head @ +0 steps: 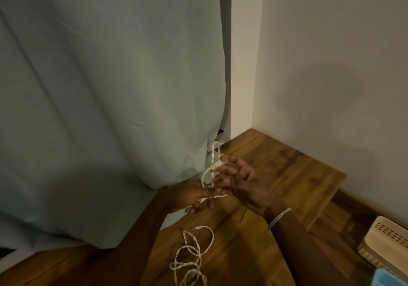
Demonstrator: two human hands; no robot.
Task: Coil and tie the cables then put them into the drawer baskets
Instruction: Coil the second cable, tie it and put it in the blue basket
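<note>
Right hand [240, 186]: fingers pinch the cable's white plug at their tips.
Left hand [194, 197]: fingers curl round the cable just below.
Cable [208, 173]: looped between both hands, its loose twists on the floor [276, 164] beneath.
Basket [384, 246]: far right of fingers.
Curtain [110, 109]: behind fingertips.

A single head-worn camera looks forward and steeply down onto the wooden tabletop [276, 175], close above it. It faces the room corner behind that tabletop, with the curtain [110, 87] hanging left of it and the wall [331, 65] right.
</note>
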